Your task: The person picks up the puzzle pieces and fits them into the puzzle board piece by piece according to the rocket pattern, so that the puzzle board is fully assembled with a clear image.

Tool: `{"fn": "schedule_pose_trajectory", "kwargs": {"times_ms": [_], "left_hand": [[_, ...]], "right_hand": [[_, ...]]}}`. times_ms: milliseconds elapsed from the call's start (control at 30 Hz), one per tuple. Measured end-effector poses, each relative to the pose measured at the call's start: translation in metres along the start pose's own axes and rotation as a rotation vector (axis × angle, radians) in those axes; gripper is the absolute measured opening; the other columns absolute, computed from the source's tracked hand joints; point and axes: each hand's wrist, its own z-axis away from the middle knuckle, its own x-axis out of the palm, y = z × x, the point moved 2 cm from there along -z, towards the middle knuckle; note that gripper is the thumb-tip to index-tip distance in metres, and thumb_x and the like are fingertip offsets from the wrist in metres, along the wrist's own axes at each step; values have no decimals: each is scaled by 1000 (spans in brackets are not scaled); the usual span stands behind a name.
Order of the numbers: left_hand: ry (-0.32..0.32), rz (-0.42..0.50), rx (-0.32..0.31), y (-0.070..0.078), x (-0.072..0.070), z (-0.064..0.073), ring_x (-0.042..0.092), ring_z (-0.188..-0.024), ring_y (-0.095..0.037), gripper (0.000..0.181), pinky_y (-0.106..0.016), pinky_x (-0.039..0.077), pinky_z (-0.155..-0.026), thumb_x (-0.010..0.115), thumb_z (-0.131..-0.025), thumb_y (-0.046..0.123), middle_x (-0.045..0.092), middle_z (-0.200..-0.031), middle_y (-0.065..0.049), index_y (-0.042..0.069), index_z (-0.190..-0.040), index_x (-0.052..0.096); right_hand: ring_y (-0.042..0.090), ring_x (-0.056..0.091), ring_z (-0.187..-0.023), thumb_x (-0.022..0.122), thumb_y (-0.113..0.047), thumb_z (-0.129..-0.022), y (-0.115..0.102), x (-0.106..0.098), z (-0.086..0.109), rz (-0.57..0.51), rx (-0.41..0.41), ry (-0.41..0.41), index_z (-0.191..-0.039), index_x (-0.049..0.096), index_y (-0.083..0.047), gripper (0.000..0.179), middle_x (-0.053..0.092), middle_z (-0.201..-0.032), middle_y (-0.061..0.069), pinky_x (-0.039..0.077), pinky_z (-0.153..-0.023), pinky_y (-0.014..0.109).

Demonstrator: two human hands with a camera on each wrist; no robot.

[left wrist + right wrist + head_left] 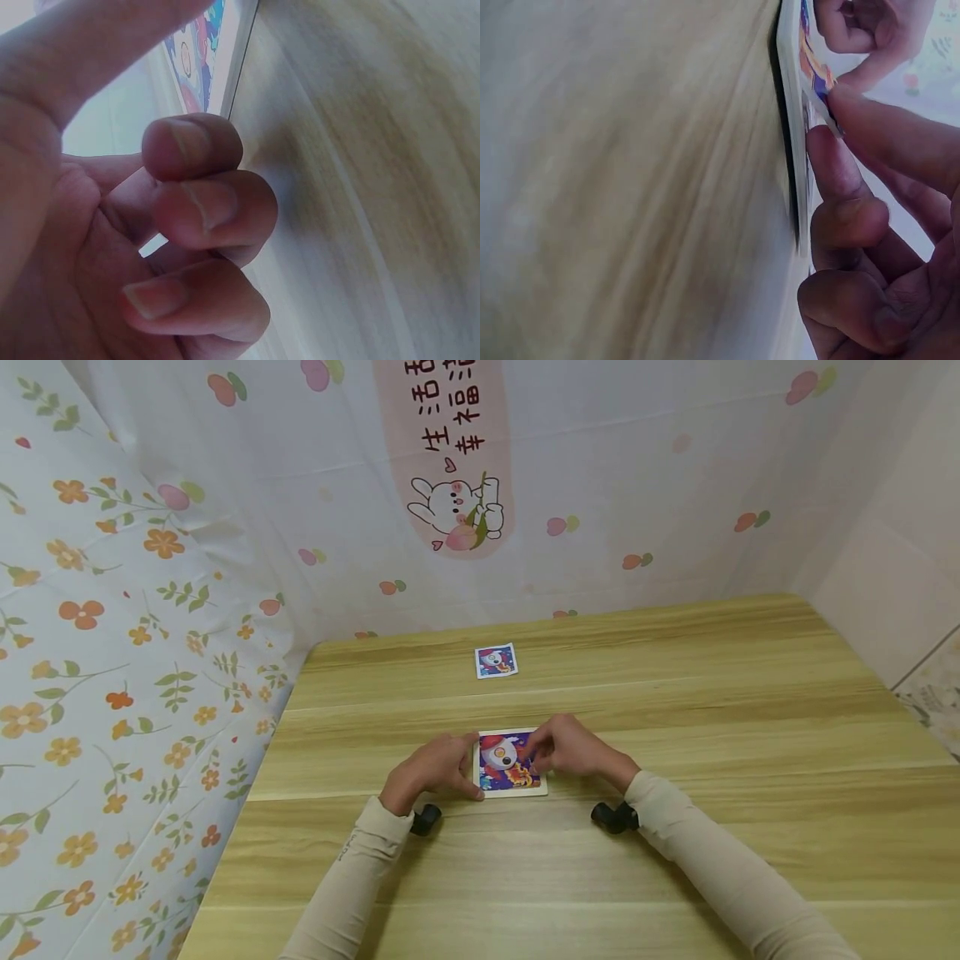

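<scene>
A flat picture puzzle [497, 781] in a pale frame lies on the wooden table, showing a round white-and-red cartoon figure on purple. My left hand [438, 766] holds its left side, thumb at the near corner and a finger at the far corner. In the left wrist view the other fingers are curled beside the frame [238, 52]. At the puzzle's right side, my right hand [573, 747] pinches a thin puzzle piece [820, 106] between thumb and index finger. The piece tilts up from the board, as the right wrist view shows.
Farther back on the table [675, 693] lies a small picture card [497, 662] with a similar cartoon. A white patterned curtain [600, 468] hangs behind the table, and a flowered one [135, 693] hangs along the left.
</scene>
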Motion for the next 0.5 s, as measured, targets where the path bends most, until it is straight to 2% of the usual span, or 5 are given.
{"fn": "schedule_pose_trajectory", "kwargs": {"times_ms": [267,500], "left_hand": [[5,4,0,0,0,1,46,-77,-15,101,-24,34,-60,91,-72,34,52,-73,4,-1,-152,39],[25,-12,53,-1,0,1,43,-63,-9,98,-22,32,-56,91,-72,32,50,-68,7,-4,-149,41]], "right_hand": [[5,55,-65,79,-3,-81,1,3,-1,71,3,12,-92,81,-7,12,72,-79,1,46,-60,20],[0,60,-64,80,-4,-79,-5,5,0,215,-42,18,-92,82,-5,13,77,-81,3,49,-59,17]]}}
